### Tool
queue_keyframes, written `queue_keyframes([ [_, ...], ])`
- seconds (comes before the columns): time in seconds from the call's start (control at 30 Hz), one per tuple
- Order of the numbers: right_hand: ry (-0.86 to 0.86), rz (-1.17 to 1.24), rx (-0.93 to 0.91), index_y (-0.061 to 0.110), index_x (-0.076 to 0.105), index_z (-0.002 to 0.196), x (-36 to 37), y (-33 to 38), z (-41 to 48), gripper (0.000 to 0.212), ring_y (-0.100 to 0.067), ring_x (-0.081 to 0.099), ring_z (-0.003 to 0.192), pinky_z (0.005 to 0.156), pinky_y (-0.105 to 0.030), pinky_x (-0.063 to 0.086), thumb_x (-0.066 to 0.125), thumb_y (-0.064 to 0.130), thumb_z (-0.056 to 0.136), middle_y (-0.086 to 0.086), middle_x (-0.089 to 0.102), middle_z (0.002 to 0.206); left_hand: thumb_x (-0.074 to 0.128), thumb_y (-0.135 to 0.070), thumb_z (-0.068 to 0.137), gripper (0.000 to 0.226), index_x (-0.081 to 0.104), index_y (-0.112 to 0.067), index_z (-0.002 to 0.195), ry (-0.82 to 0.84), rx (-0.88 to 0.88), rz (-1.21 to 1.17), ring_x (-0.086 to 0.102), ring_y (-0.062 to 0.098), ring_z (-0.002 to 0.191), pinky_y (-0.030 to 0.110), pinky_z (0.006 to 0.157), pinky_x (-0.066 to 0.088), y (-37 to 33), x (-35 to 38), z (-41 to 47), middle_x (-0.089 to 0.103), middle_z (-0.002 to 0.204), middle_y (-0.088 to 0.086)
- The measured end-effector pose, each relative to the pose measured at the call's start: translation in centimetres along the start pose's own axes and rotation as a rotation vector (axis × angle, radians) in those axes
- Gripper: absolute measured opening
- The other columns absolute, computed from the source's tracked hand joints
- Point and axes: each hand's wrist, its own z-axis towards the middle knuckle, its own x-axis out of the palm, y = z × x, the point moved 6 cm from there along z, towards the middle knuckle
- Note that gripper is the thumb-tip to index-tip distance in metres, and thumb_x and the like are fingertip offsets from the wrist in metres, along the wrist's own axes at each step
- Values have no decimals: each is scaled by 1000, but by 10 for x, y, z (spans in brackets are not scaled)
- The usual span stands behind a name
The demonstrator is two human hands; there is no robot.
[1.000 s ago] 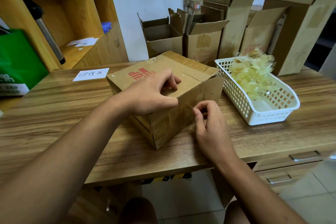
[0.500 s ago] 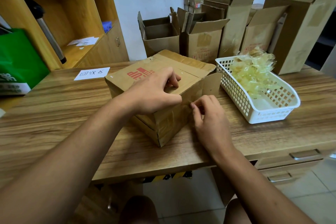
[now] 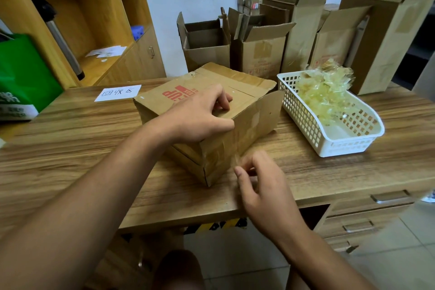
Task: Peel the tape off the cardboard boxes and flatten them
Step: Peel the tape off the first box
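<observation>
A brown cardboard box [image 3: 244, 94] with red print lies on the wooden desk [image 3: 70, 148], one end flap standing ajar at the right. My left hand [image 3: 200, 115] rests on the box top with its fingers curled against the cardboard and its thumb along the front edge. My right hand [image 3: 261, 179] is low beside the box's front face, blurred, pinching a strip of clear tape [image 3: 237, 150] that stretches up to that face.
A white basket [image 3: 329, 139] filled with crumpled peeled tape sits to the right of the box. Several opened cardboard boxes [image 3: 261, 52] stand along the wall behind. A paper label [image 3: 117, 93] lies on the desk, with a green bag [image 3: 21, 77] and wooden shelves at the left.
My right hand has dropped from the box's upper front edge down and toward me, drawing the tape strip off the front face. The left hand has stayed on top.
</observation>
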Motion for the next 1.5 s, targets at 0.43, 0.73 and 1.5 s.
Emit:
queue_keyframes([
  [0.43,-155,955,414,21,62,74,-2,-48,29,25,-31,73,107,95,-42,58,71,4,89,-16,75,102,63,-55,90,33,50,-34,112,88,6,36,47,6,123,26,97,40,-1,0,-1,44,145,-16],
  [0.73,-85,1118,471,5,57,107,-8,-52,27,21,-43,72,102,86,-40,60,63,-9,92,-20,72,96,47,-78,81,58,47,-44,128,148,77,84,36,-3,137,31,112,32,4,-2,-15,32,156,-27],
  [1.5,171,334,144,34,52,126,-6,-6,12,46,1,49,68,63,-14,44,69,52,88,21,49,74,42,-75,88,59,44,-37,133,95,38,138,36,9,140,46,115,33,-4,4,-18,32,157,-22],
])
